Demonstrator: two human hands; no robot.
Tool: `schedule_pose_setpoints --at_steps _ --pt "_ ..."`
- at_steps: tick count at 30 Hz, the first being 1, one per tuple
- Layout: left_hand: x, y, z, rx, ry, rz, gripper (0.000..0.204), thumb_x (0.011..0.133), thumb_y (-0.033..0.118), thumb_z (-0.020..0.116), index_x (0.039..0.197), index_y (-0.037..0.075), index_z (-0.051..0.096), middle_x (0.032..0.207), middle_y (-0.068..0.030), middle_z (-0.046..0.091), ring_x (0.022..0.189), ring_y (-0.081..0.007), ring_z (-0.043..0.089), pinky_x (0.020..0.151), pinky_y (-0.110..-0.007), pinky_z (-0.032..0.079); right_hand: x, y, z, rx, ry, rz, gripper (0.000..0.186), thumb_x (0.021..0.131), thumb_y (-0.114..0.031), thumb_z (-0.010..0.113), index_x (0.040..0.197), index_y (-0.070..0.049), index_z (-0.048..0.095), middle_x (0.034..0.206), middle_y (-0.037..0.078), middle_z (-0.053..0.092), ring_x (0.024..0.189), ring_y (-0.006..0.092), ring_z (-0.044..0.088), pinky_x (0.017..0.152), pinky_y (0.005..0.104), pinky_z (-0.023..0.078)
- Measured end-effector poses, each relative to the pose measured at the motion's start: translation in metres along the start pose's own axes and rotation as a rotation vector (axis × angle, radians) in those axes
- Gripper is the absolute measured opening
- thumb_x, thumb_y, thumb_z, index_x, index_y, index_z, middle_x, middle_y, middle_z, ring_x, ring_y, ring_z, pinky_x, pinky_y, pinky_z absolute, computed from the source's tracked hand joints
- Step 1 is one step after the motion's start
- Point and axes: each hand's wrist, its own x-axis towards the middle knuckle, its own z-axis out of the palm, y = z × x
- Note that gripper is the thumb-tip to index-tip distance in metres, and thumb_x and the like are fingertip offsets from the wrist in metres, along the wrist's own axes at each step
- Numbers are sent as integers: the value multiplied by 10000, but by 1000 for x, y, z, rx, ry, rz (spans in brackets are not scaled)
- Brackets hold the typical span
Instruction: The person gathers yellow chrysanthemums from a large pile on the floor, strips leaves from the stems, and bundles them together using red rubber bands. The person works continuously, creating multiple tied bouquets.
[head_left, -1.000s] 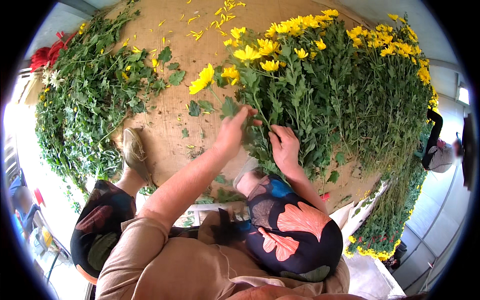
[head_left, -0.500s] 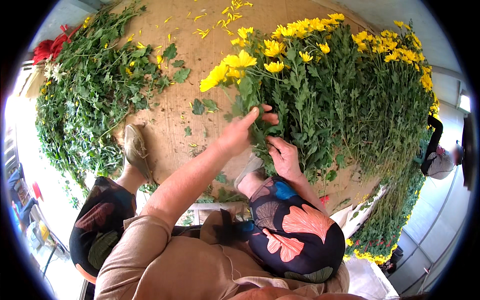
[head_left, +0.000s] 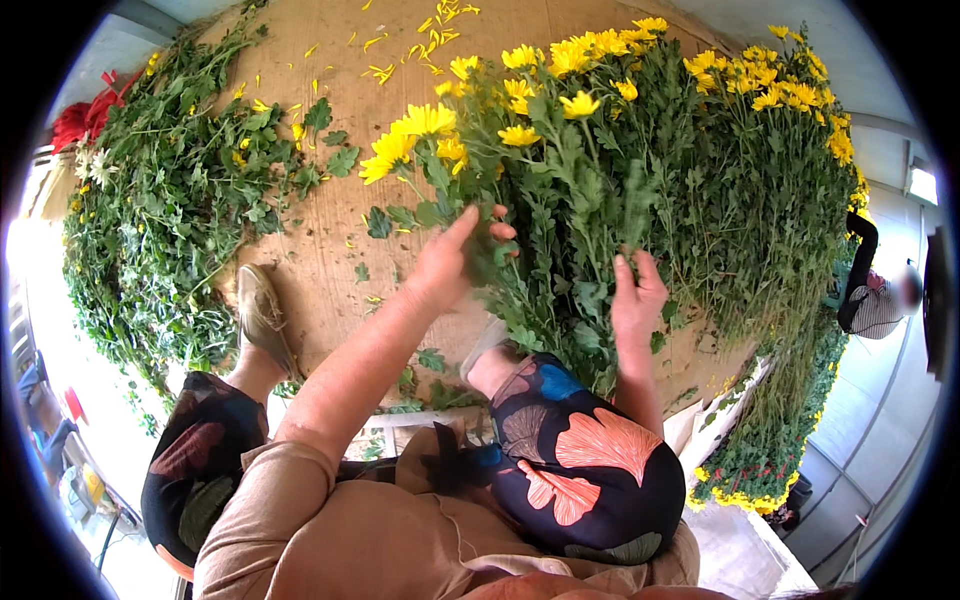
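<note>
My left hand (head_left: 450,255) is closed round leafy stems of yellow chrysanthemums (head_left: 398,146) at the left end of a dense row of cut flowers (head_left: 740,170). My right hand (head_left: 636,290), farther right, pinches a green stem (head_left: 634,200), whose leaves are smeared by motion above the fingertips. The row lies on a brown board (head_left: 340,250), blooms toward the far side, stems toward me. The lower part of what my left hand holds is hidden by leaves.
Loose greenery (head_left: 160,220) heaps at the left, beside red material (head_left: 85,118). Scattered petals (head_left: 430,35) dot the board. My legs and shoes flank my arms. Another person (head_left: 872,300) is at the far right. More bundled flowers (head_left: 750,470) lie at lower right.
My right hand has moved rightward along the row from beside my left hand. My left hand shifted right, then back left with the blooms it holds.
</note>
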Motion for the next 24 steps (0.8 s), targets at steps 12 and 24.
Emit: schedule_pose_setpoints --at_steps 12,24 --pt "-2 -17 0 57 -6 -62 459 1096 418 469 1339 44 577 1043 -81 723 932 -280 701 875 -410 569 27 38 -4 99 -225 337 607 989 -267 698 1494 -16 473 1237 145 680 1117 257 628 999 375 493" --pt "-2 -8 -26 -26 88 17 414 1087 406 511 1250 38 606 952 -68 686 852 -234 630 813 -396 542 110 53 -91 -461 -29 80 594 918 -60 723 1457 76 514 1361 231 655 1221 295 647 1094 376 474"
